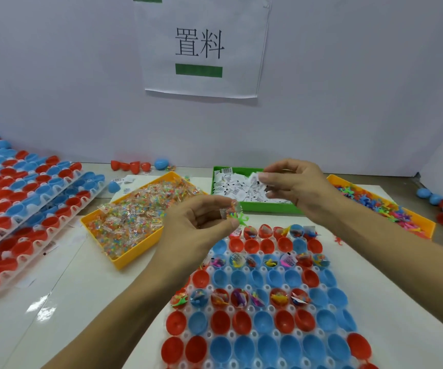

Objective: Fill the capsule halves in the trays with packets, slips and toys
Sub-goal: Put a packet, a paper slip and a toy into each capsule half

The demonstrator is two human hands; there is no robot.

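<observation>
Left hand (201,219): pinches a clear packet (228,209) and green toy (239,218) above the capsule tray (263,304).
Right hand (295,187): grips white slips (255,178) over the green bin (252,206).
Desk (68,302): yellow packet bin (135,251) at left, filled rows alternating with bare capsule halves (241,278).

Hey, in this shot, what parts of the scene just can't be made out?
Head view:
- Print on the white slips: too small to read.
- The capsule tray: near rows cut off by the bottom edge.
- The packet in the left hand: partly hidden by fingers.
- Toy bin: partly behind the right hand's forearm.
</observation>
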